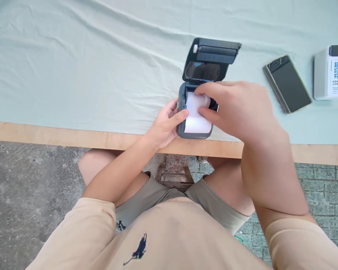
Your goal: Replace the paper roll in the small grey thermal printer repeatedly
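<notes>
A small dark label printer [181, 129] is held over the table's near edge, its hinged lid [191, 62] raised and tilted back. Inside lies a white paper roll [198, 122], with a loose end spread toward the front rim. My left hand [169, 122] grips the printer's left side, the thumb resting on the paper's left margin. From the right, my right hand [239, 108] reaches into the compartment, finger and thumb curled around the paper roll. Part of the roll and the printer's right side are hidden behind that hand.
To the right on the pale green cloth [101, 75] lies a smartphone [290, 84] with a dark screen. Beyond it stands a white box [322, 75] with a printed label. A bare wooden edge [59, 137] runs along the table's front. My knees are beneath it.
</notes>
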`<state>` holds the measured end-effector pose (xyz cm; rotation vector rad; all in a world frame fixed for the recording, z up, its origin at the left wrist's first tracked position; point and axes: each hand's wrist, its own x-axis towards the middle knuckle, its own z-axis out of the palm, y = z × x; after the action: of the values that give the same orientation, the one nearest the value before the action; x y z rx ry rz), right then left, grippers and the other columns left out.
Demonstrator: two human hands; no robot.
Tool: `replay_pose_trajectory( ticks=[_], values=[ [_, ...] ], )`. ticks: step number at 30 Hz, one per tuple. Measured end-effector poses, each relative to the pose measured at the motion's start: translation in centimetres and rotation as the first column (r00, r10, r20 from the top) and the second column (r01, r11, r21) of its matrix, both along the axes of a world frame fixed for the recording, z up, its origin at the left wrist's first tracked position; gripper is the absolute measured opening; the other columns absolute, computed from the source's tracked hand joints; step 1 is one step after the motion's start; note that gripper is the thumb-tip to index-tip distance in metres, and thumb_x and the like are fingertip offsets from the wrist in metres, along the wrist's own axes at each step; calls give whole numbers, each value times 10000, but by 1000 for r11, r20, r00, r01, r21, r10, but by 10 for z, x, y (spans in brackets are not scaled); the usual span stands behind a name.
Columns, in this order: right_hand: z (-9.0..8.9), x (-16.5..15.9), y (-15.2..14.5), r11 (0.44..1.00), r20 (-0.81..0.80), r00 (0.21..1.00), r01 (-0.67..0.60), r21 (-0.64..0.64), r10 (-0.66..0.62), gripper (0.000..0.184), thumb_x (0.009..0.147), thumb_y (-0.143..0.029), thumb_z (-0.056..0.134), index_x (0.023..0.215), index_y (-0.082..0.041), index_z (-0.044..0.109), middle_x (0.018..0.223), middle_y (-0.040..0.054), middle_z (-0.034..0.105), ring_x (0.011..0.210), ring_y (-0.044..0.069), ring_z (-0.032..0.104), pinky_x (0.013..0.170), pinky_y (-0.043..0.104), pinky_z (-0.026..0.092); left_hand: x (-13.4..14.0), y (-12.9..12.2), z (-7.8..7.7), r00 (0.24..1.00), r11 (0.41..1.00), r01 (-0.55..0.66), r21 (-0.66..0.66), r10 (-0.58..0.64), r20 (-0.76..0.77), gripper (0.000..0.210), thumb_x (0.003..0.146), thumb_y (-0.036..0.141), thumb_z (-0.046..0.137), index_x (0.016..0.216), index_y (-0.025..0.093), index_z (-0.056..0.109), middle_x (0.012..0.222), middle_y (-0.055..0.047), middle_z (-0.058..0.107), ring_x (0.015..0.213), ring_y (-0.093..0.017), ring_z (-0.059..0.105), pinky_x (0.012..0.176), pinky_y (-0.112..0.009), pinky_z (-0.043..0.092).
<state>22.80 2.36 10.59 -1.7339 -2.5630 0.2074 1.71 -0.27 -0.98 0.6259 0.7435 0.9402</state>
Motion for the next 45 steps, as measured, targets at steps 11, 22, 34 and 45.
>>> replay_pose_trajectory(
  ticks=[11,22,34,45],
  values=[
    [-10,3,2,998,-53,997,-60,13,61,130,1012,-298,684,933,-277,785,1007,97,863,725,247,660,628,389,270,0,-3,7,998,999,44,29,-42,-45,1016,770,768,1222,1531,302,737,1724,-125,874,1686,-405,812,1135,-386,783],
    [16,-20,5,988,226,973,75,-138,-43,81,952,-215,746,923,-290,739,958,106,866,804,330,730,685,420,311,-2,-2,8,997,998,61,27,-59,-57,1039,809,791,1196,1579,304,696,1763,-143,846,1641,-399,840,1077,-379,790],
    [-3,91,4,742,-725,688,498,449,-23,365,828,-692,858,969,-382,726,895,59,641,782,318,572,790,541,371,-6,3,3,1000,1000,29,-9,-29,7,870,827,713,1214,1456,292,785,1692,-116,898,1621,-411,866,1206,-482,819],
    [-94,184,-22,819,-496,785,529,223,-371,453,891,-572,797,1296,-392,706,1196,171,877,1007,399,778,882,580,574,-3,7,7,1000,1000,1,31,-1,4,734,821,628,1238,1341,287,846,1615,-94,944,1741,-441,792,1336,-522,785]
  ],
)
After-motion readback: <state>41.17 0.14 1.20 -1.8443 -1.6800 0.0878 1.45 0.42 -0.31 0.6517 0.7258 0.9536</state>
